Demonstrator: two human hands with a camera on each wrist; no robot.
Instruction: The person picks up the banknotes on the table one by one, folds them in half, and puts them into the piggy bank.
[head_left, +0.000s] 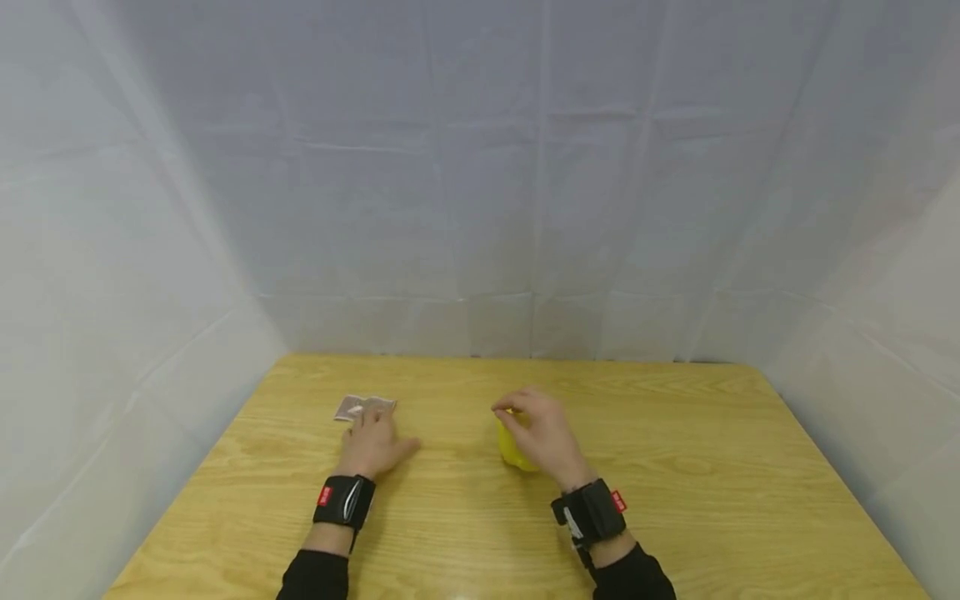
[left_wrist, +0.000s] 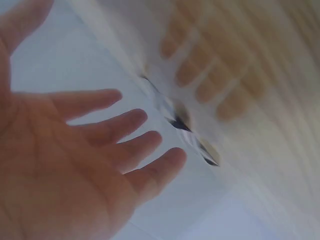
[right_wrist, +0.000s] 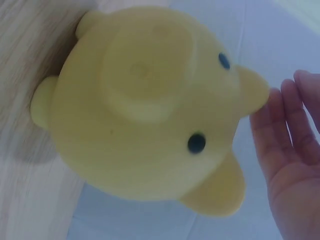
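A yellow piggy bank (head_left: 513, 450) stands on the wooden table, partly hidden by my right hand (head_left: 546, 435) in the head view. The right wrist view shows the piggy bank (right_wrist: 145, 115) from the front, with snout, dark eyes and ears. Over its top, my right thumb and fingertips come close together; I cannot tell whether something small is between them. My left hand (head_left: 372, 446) reaches low over the table with fingers spread and straight. Its fingertips overlap the near edge of a small flat grey-brown piece with a pale border (head_left: 365, 406), which has a whitish spot on it.
The light wooden table (head_left: 675, 450) runs back to a hanging white sheet (head_left: 487, 208). More white sheeting (head_left: 90, 333) stands along the left side and also on the right. Both wrists wear black straps (head_left: 343, 500) with red tags.
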